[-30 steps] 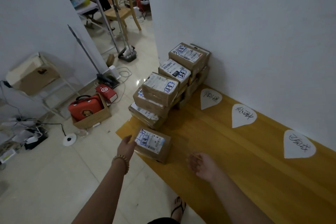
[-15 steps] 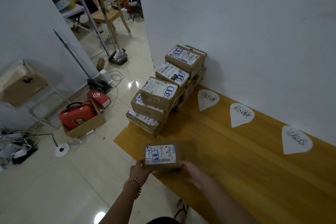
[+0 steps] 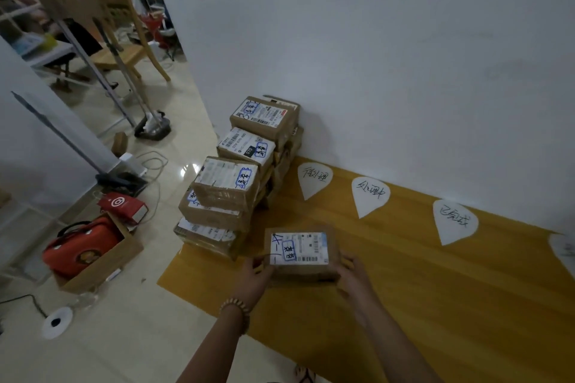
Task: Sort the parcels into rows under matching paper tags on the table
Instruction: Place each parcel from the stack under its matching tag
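A small brown cardboard parcel [image 3: 300,253] with a white shipping label sits between both hands, just in front of the stack of taped cardboard parcels [image 3: 239,177]; the left hand [image 3: 255,278] clasps its left end; the right hand [image 3: 353,278] clasps its right end; three white teardrop paper tags [image 3: 370,196] lie right of that stack on the yellow wooden table [image 3: 435,305].

Yellow wooden surface [image 3: 435,305] along the wall carries a stack of taped parcels [image 3: 236,183] at its left end and three paper tags [image 3: 370,196] in a row.
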